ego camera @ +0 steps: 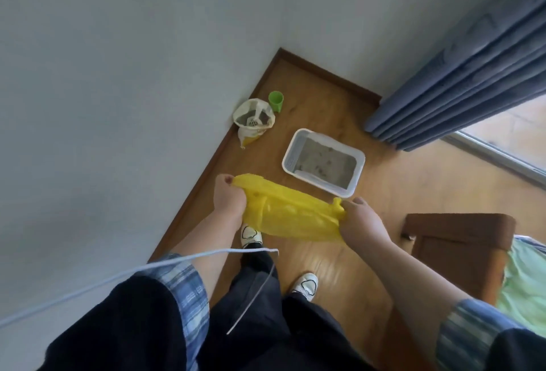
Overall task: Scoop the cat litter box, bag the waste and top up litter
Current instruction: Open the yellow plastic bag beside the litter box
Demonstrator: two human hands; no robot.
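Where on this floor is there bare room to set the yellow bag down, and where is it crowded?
Bare floor lies between the litter box, the green cup and the curtain. Another patch lies between the box, the curtain and the brown frame. By the wall it is crowded: litter sack and cup stand close together.

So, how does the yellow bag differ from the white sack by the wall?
The yellow bag is stretched between the left hand and right hand; the white sack stands on the floor. The yellow bag looks flat; the white sack gapes open, with grey litter and a scoop inside. Both are soft bags.
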